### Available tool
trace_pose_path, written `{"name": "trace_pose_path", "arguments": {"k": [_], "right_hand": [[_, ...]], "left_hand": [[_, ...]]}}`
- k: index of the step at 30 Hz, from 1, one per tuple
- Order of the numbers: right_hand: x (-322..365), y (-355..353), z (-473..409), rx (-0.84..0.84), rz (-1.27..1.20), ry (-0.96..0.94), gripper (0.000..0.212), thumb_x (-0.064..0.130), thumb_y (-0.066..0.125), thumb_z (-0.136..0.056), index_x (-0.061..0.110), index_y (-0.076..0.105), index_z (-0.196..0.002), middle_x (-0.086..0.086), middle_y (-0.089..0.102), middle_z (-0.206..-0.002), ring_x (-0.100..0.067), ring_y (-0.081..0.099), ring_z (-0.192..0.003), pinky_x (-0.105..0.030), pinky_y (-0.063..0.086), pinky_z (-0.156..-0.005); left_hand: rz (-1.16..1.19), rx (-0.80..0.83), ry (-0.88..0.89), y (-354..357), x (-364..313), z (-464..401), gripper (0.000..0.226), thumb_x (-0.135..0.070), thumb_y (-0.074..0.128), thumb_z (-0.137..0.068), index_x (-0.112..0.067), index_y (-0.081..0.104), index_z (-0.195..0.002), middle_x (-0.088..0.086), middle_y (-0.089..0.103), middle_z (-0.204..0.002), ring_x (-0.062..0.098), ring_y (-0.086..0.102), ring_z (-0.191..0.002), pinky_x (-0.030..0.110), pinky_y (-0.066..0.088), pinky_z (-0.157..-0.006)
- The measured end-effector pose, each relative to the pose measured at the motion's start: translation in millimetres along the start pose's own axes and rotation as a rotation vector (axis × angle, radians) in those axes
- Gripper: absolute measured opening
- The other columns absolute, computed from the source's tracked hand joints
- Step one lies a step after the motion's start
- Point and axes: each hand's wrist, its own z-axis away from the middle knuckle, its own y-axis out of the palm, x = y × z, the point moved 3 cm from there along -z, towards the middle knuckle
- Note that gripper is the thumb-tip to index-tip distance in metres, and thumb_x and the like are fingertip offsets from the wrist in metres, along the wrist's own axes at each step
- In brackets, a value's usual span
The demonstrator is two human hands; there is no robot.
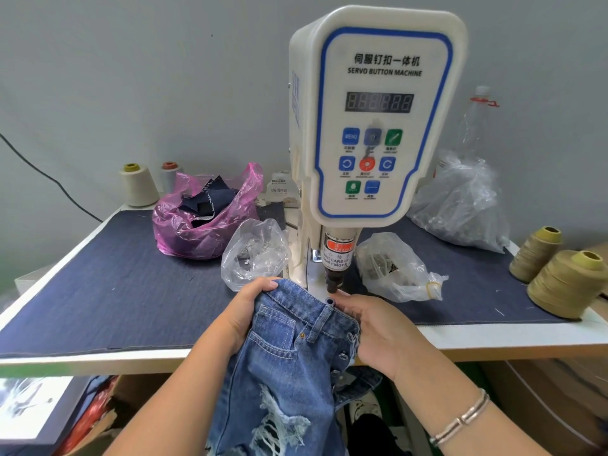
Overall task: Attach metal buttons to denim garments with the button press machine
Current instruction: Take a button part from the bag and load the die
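A pair of ripped blue jeans hangs over the table's front edge, its waistband up by the white servo button machine. My left hand grips the waistband on the left. My right hand holds the fly side, fingertips next to a metal button at the waistband's end. That button lies just below the machine's black press head. More metal buttons run down the fly.
Two clear bags of metal parts flank the press. A pink bag of denim scraps sits behind left, a big clear bag behind right. Thread cones stand at the right edge, others far left.
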Motion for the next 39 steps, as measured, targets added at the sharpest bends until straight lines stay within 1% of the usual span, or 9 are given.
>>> {"name": "trace_pose_path", "arguments": {"k": [3,5,10,14,18,21,24,31,39], "right_hand": [[-18,3,9,-0.18,0.029,-0.159,0.037,0.019,0.076,-0.069,0.019,0.072,-0.106,-0.006,0.058,-0.131,-0.026,0.052,-0.122,-0.047,0.038,-0.106],[-33,10,25,-0.322,0.166,-0.447,0.03,0.004,0.064,-0.083,0.029,0.07,-0.099,0.005,0.057,-0.124,-0.004,0.054,-0.11,-0.031,0.042,-0.098],[-45,52,36,-0.396,0.982,-1.213,0.029,0.016,0.056,-0.083,0.036,0.066,-0.101,0.019,0.052,-0.113,-0.004,0.044,-0.112,-0.029,0.028,-0.097],[-15,108,-5,-0.028,1.091,-1.001,0.023,0.011,0.053,-0.091,0.014,0.068,-0.109,-0.002,0.061,-0.109,-0.017,0.053,-0.108,-0.034,0.037,-0.096],[18,140,-74,-0.149,1.514,-0.78,0.029,0.01,0.045,-0.097,0.011,0.064,-0.119,-0.011,0.053,-0.122,-0.027,0.049,-0.115,-0.036,0.04,-0.097],[25,141,-107,-0.157,1.768,-0.661,0.03,0.004,0.045,-0.095,0.006,0.063,-0.118,-0.015,0.06,-0.119,-0.031,0.057,-0.111,-0.034,0.045,-0.086],[24,136,-126,-0.173,1.882,-0.585,0.03,0.004,0.045,-0.095,0.007,0.063,-0.118,-0.014,0.062,-0.119,-0.032,0.059,-0.11,-0.036,0.047,-0.084],[20,138,-147,-0.23,2.095,-0.586,0.03,0.009,0.047,-0.094,0.012,0.062,-0.119,-0.008,0.061,-0.123,-0.028,0.059,-0.113,-0.035,0.045,-0.079],[18,156,-155,-0.23,2.319,-0.786,0.028,0.011,0.051,-0.092,0.012,0.062,-0.118,-0.004,0.063,-0.121,-0.025,0.061,-0.112,-0.033,0.041,-0.069]], "left_hand": [[0.006,0.011,0.007,0,1,-2,0.028,-0.034,0.06,-0.063,-0.019,0.077,-0.079,0.015,0.072,-0.086,0.027,0.069,-0.071,0.036,0.054,-0.07],[0.002,0.02,0.02,0,0,-2,0.029,-0.034,0.06,-0.063,-0.018,0.076,-0.08,0.016,0.071,-0.087,0.028,0.068,-0.072,0.036,0.054,-0.072],[-0.033,0.042,0.058,3,-2,3,0.021,-0.025,0.056,-0.074,-0.017,0.073,-0.082,0.008,0.069,-0.079,0.02,0.066,-0.07,0.029,0.053,-0.065],[-0.105,-0.107,0.13,2,0,4,0.04,-0.008,0.025,-0.104,-0.032,0.045,-0.08,-0.018,0.062,-0.061,-0.004,0.059,-0.056,0.012,0.046,-0.048],[-0.193,-0.117,0.188,2,-2,2,0.015,-0.03,0.047,-0.098,-0.023,0.06,-0.095,0.0,0.072,-0.08,0.01,0.068,-0.073,0.011,0.049,-0.053],[-0.173,-0.045,0.191,2,-7,2,0.039,-0.035,0.057,-0.073,-0.018,0.064,-0.108,0.001,0.076,-0.089,0.012,0.072,-0.082,0.019,0.054,-0.06],[-0.133,-0.027,0.174,3,-6,2,0.036,-0.032,0.058,-0.07,-0.015,0.067,-0.1,0.004,0.076,-0.087,0.015,0.073,-0.08,0.021,0.054,-0.058],[-0.097,-0.055,0.096,2,-6,2,0.021,-0.017,0.054,-0.092,-0.008,0.067,-0.107,0.01,0.075,-0.092,0.02,0.073,-0.083,0.027,0.055,-0.063],[-0.045,-0.124,0.037,-1,-5,1,0.021,-0.017,0.048,-0.095,-0.012,0.068,-0.092,0.005,0.075,-0.074,0.014,0.072,-0.064,0.021,0.051,-0.047]]}}
